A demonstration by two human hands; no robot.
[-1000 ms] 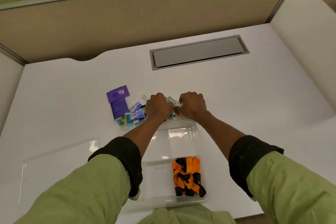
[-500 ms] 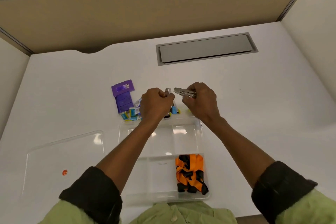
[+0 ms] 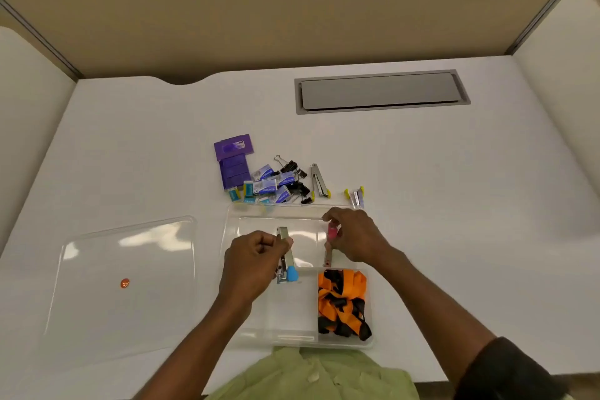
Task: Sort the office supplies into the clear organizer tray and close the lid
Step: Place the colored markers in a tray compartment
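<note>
Head: stapler [image 3: 288,261] runs near-far, blue end nearest.

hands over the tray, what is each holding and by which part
Left hand grips a blue-ended stapler around its middle; right hand pinches a pink-ended stapler near its pink end.

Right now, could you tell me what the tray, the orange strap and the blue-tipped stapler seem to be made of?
Tray: clear glossy plastic; the desk shows through, with glare. Strap: probably woven fabric, matte, limply folded. Stapler: silvery bare metal body, blue cap likely plastic.
</note>
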